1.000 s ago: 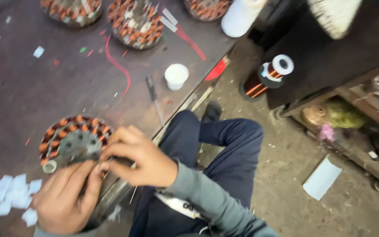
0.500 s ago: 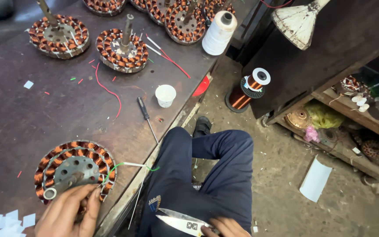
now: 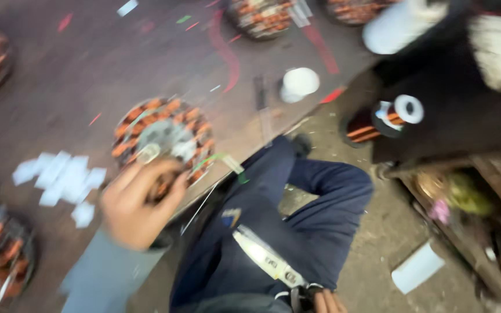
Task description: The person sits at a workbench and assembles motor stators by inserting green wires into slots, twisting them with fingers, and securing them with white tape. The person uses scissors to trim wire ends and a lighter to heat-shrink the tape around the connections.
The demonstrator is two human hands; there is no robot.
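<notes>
- Since half a second ago the view has swung and blurred; the wound stator (image 3: 163,139) now sits mid-frame instead of at the lower left, and the left hand (image 3: 140,203) has stayed on its near rim.
- Left hand: fingers curled over the near edge of the stator, touching its copper coils; blur hides whether they are pinching anything, so the grip cannot be told.
- Right hand (image 3: 327,302): only fingertips show at the bottom edge, well away from the stator, beside a flat pale strip (image 3: 268,259) lying on the dark blue trouser leg (image 3: 308,226); closed or open cannot be told.
- Stator: flat on the dark workbench (image 3: 88,75), close to its near edge, a green-and-white lead (image 3: 227,165) trailing off it over that edge.
- Left of the stator: white paper slips (image 3: 59,179) scattered on the bench.
- Beyond the stator, to its right: a screwdriver (image 3: 262,110) and a small white cup (image 3: 298,84).
- Further right of the stator, off the bench: a copper wire spool (image 3: 381,119).
</notes>
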